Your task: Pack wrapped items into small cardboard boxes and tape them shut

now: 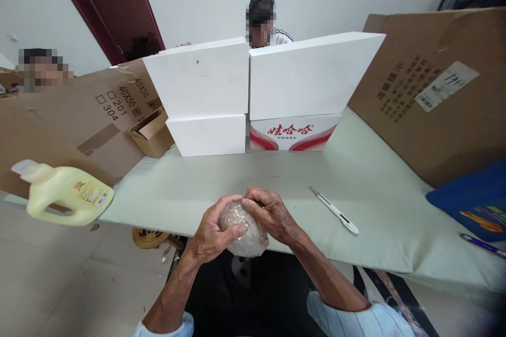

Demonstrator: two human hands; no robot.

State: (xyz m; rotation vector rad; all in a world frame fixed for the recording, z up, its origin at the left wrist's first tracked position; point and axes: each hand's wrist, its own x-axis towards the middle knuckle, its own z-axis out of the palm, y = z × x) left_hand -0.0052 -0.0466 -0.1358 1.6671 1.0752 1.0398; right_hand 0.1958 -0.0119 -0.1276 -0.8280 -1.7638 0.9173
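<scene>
At the table's near edge, a round bundle [248,242] wrapped in shiny, crinkled clear plastic is held between both hands. My left hand [215,231] cups its left side, with the thumb lying across the front. At its upper right, my right hand [272,213] has its fingers curled in, thumb and fingertips pinching the plastic. What lies inside the wrapping cannot be made out. To the right of my hands, a slim white craft knife [336,210] lies on the pale green tablecloth [292,181], touched by neither hand.
White boxes [197,84] and a red-and-white carton [292,134] form a wall ahead. Large cardboard sheets [435,89] flank it. A yellow jug [71,195] stands left, near a small open box [152,134]; a blue container [474,200] and pen [482,244] are right. A person [261,18] sits beyond.
</scene>
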